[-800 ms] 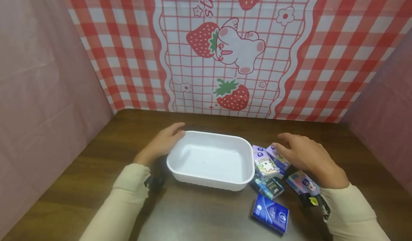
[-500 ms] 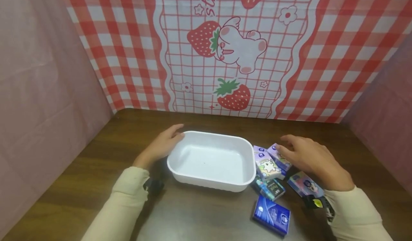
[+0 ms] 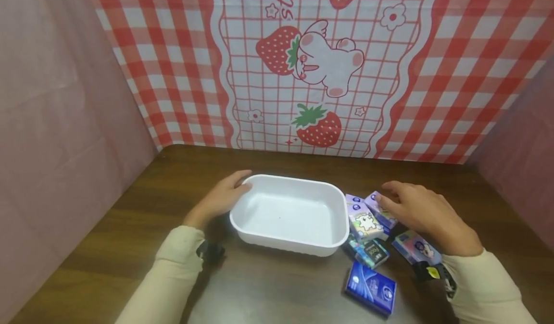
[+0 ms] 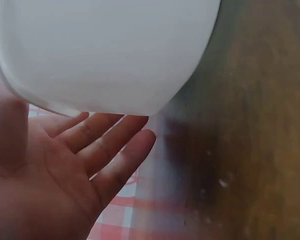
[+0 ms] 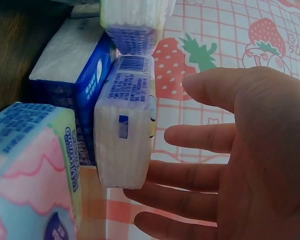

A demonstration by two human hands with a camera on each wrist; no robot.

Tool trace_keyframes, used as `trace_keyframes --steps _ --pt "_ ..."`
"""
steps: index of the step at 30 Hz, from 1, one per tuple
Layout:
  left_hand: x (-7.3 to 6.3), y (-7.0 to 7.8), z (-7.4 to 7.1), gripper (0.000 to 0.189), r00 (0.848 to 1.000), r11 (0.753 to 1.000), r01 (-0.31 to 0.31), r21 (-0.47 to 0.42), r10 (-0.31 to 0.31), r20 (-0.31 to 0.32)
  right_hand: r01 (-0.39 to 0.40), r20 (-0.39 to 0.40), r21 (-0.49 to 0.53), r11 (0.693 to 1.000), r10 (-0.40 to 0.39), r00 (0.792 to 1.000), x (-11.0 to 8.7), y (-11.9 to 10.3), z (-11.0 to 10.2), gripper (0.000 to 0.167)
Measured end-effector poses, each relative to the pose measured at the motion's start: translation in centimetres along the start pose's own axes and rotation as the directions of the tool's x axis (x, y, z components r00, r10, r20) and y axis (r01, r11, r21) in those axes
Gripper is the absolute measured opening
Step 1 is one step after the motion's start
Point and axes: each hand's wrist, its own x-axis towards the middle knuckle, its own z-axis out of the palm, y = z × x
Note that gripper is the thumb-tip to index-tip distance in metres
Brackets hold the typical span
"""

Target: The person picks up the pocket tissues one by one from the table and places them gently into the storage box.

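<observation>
Fingers loosely spread and holding nothing, the right hand (image 3: 420, 213) hovers at the far lilac pack (image 3: 381, 213); whether its fingertips touch the wrapper I cannot tell. The left hand (image 3: 222, 196) is also well open, thumb at the rim of the white tray (image 3: 287, 250) by its far left corner, straight fingers outside the wall.

"Face" can be read on the dark teal pack (image 3: 370, 253), and "stra", turned sideways, on the strawberry cloth (image 3: 322, 62). Small print on the blue pack (image 3: 371, 288) is illegible beside its pale oval emblem. In the right wrist view a barcode (image 5: 135, 64) shows on a pack's end.

Both the far lilac pack and the near lilac pack (image 3: 364, 220), which bears a white cartoon figure, run from far left to near right, just right of the tray. The tray's long axis lies left to right, its right end slightly nearer; its bare white floor bears 1 dark speck. The pastel pack (image 3: 415, 248) lies farther right, below the right hand.
</observation>
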Motion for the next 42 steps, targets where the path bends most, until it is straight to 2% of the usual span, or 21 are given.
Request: trace_keyframes --steps 9,15,24,29,34,42 --pt "-0.5 -0.8 0.0 0.05 0.999 0.994 -0.019 -0.104 0.023 0.037 0.003 -0.052 -0.004 1.0 -0.003 0.999 -0.3 0.0 -0.5 0.071" --pt "-0.7 -1.5 -0.1 0.058 0.997 0.992 -0.047 -0.118 0.055 0.061 0.03 -0.065 -0.003 1.0 -0.03 0.997 -0.2 -0.2 -0.3 0.066" --pt "-0.4 -2.1 0.5 0.065 0.993 0.989 -0.096 -0.116 0.103 0.056 -0.026 0.003 -0.007 1.0 0.026 1.0 0.3 -0.2 0.2 0.077" --pt "-0.2 -1.9 0.7 0.062 0.994 0.988 -0.095 -0.118 0.1 0.04 -0.019 -0.003 -0.014 1.0 0.019 1.0 0.5 0.0 0.3 0.078" --pt "-0.3 -1.7 0.5 0.059 0.997 0.988 -0.07 -0.135 0.075 0.03 -0.008 -0.002 -0.012 1.0 0.008 1.0 0.7 -0.2 0.2 0.076" --pt "-0.2 -2.0 1.0 0.06 0.998 0.988 -0.046 -0.148 0.052 0.041 -0.007 -0.002 -0.025 1.0 0.007 1.0 0.7 -0.2 0.6 0.074"
